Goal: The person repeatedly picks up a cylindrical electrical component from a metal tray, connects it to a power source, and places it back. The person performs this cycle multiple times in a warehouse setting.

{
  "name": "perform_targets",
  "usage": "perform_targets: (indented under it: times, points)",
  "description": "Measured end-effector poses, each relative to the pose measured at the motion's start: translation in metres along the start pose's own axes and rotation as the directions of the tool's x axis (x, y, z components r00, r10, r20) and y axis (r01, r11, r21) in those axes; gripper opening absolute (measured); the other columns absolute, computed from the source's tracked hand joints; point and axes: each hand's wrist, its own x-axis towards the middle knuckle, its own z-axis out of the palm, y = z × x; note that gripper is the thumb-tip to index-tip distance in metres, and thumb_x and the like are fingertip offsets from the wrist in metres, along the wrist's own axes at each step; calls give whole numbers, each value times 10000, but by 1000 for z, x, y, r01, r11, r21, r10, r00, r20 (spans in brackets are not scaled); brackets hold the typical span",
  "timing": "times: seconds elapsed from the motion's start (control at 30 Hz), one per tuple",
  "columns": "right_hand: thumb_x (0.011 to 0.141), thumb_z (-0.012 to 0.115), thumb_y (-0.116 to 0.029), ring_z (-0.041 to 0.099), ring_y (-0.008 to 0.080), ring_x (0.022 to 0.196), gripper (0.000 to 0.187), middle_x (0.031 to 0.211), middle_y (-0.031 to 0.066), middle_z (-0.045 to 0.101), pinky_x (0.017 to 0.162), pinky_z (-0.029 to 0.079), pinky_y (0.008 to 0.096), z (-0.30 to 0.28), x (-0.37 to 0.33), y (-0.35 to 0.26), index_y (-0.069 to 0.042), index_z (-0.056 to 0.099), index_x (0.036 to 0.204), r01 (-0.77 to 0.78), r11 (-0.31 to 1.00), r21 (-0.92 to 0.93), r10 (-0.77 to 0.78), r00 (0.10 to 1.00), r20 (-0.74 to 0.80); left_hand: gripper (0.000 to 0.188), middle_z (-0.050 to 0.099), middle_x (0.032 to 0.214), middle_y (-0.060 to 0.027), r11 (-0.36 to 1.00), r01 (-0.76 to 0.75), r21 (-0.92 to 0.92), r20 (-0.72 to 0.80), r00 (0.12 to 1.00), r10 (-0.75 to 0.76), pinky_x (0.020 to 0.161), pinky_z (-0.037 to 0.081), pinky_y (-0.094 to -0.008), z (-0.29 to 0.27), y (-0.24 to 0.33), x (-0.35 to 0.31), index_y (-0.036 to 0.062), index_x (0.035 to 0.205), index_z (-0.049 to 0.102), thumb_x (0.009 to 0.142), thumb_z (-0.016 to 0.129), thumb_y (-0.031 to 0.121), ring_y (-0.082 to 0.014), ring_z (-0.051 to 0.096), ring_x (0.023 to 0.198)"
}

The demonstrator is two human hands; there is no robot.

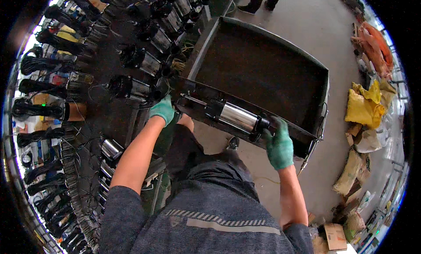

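Note:
A motor-like unit with a shiny silver cylinder (238, 117) and black end caps lies across the near ledge of a dark rectangular tank (263, 25). A thin metal shaft (194, 99) sticks out of its left end. My right hand (280, 146), in a green glove, is at the unit's right black end with fingers apart; whether it touches is unclear. My left hand (162, 111), also green-gloved, is by the bench edge left of the shaft, fingers stretched forward. Close to it on the bench lies another silver-and-black unit (139, 89).
Several similar units (151, 63) and black cable coils (44, 87) crowd the dark bench on the left. A person's legs (258, 0) stand beyond the tank. Along the right lie yellow bags (366, 105), an orange bundle (377, 46) and cardboard (351, 173).

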Motion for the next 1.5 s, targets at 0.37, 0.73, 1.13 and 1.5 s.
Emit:
perform_targets:
  times: [0.37, 0.73, 1.13, 1.5]
  points:
    - [862, 636, -131, 677, 420, 904, 189, 1000, 191, 707, 783, 543, 471, 24, 70, -11, -67, 682, 1034, -20, 979, -205, 103, 909, 404, 386, 694, 1119, -256, 963, -254, -93, 161, 950, 266, 930, 513, -516, -35, -39, -46, 55, 1251, 627, 963, 600, 310, -450, 642, 1089]
    - [855, 566, 43, 681, 192, 802, 136, 807, 88, 650, 732, 533, 337, -89, 84, 13, -17, 604, 970, -264, 952, 155, 233, 954, 191, 295, 711, 1060, -190, 797, -603, -21, -326, 758, 565, 825, 548, -467, -166, -36, -136, 94, 1175, 693, 900, 689, 202, -386, 677, 966]
    - [888, 638, -347, 682, 415, 1007, 323, 1056, 178, 729, 837, 544, 520, 5, 185, 77, -132, 653, 1129, -156, 790, -593, 339, 917, 210, 309, 676, 1153, -143, 722, -672, 167, -263, 675, 689, 863, 555, -481, -77, 122, 71, 110, 1192, 670, 896, 629, 188, -355, 666, 1052]
    - [889, 660, -253, 670, 398, 1067, 458, 1310, 135, 614, 865, 553, 500, 78, 202, 137, -147, 578, 1327, -179, 805, -565, 285, 953, 104, 257, 716, 1040, -126, 859, -501, -104, -353, 826, 439, 804, 553, -511, -44, 125, 126, 135, 1014, 685, 938, 578, 356, -388, 689, 934]
